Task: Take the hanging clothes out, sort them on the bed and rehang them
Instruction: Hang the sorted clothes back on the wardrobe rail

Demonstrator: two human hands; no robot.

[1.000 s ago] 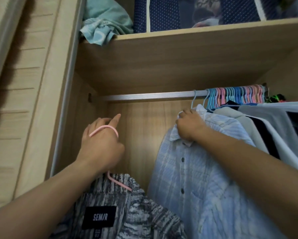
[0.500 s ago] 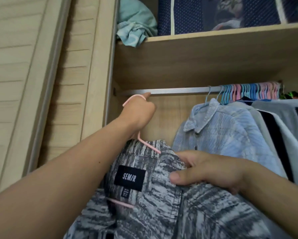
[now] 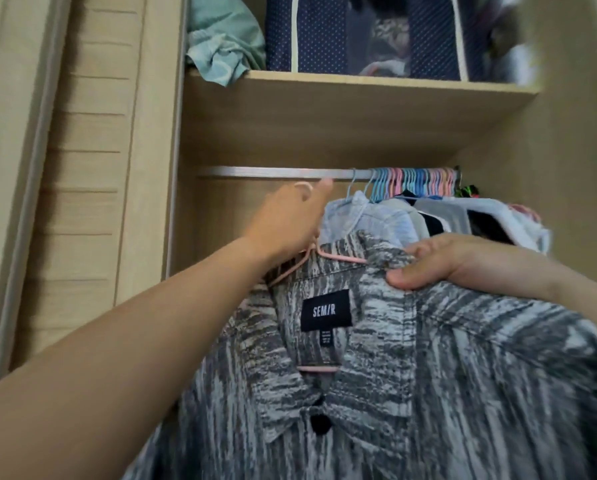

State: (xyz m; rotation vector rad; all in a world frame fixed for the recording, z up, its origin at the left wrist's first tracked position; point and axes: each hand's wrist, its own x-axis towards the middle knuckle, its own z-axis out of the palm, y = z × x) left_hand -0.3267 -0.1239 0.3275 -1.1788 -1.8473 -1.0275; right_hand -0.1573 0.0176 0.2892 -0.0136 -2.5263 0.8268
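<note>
Wardrobe, interior. Rail spans beneath the shelf. Right end of rail: bunched hangers with hung clothes below them. Left stretch of rail: left hand just under it, holding a hanger. Shirt on that hanger, nearest the viewer, in front of the hung clothes; right hand on its right shoulder. On shelf: crumpled cloth left, storage bag right of it. Door at far left.

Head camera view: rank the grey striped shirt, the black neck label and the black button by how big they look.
1. Grey striped shirt, by far, though nearness to the camera inflates it.
2. Black neck label.
3. Black button.
</note>
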